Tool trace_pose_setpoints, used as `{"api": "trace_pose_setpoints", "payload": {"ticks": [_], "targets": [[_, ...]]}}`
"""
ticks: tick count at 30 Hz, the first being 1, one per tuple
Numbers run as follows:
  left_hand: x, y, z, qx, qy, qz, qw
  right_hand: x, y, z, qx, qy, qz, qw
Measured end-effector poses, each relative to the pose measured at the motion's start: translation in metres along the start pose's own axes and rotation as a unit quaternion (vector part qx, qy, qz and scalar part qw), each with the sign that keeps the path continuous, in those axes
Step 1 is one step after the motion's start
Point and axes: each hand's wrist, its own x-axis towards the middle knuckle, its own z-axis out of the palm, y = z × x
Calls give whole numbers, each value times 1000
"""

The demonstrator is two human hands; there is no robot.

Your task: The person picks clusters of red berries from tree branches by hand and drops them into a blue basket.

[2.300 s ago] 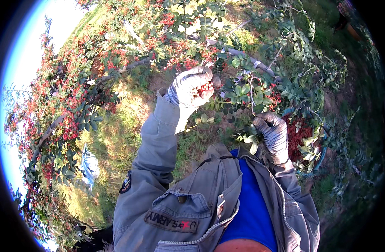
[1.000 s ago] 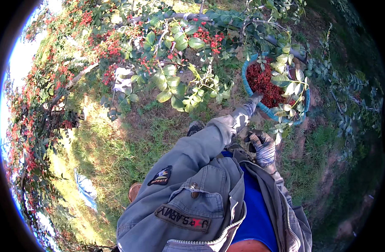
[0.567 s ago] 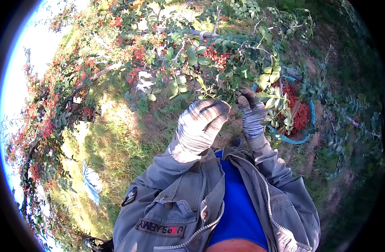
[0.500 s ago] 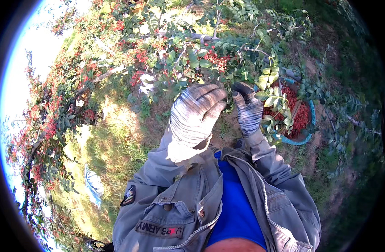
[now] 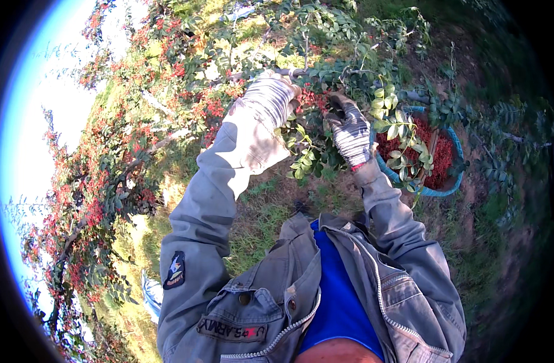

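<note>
A cluster of small red berries (image 5: 313,101) hangs among green leaves below a branch, between my two hands. At its left side is my left hand (image 5: 268,98), in a striped, soiled knit glove, fingers curled in against the berries. My right hand (image 5: 351,132), in a matching glove with dark fingers, comes up at the cluster's right side. Its fingers bend inward and look closed, and leaves and shadow hide what is between them. Below the cluster hangs a leafy sprig (image 5: 305,156).
A blue-rimmed basket (image 5: 443,192) of red berries stands to the right, with pale leafy twigs (image 5: 404,130) crossing over it. The branch (image 5: 292,72) runs across above my hands. More berry-laden boughs (image 5: 89,209) fill the left side, above grassy ground (image 5: 259,227).
Both hands have moved up and away from me to the red berry cluster, the left arm stretching out farther. The leafy sprig below the cluster now shows. The view has shifted slightly.
</note>
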Motion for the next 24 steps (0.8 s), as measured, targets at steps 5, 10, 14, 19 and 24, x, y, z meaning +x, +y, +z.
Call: {"api": "trace_pose_setpoints", "payload": {"ticks": [5, 10, 14, 19, 24], "targets": [[-4, -8, 18, -257, -106, -146, 949, -23, -10, 17, 7, -11, 53, 999], [-5, -20, 54, -596, 24, -291, 748, -14, 13, 26, -64, 15, 51, 997], [-14, -4, 17, -724, 61, -243, 643, 2, -4, 17, -109, 30, -36, 993], [-19, -3, 20, -756, 148, -270, 578, 23, -21, 23, -102, 25, -57, 993], [-27, -19, 54, -449, 274, -55, 849, 38, -25, 28, -111, -59, -28, 992]]}}
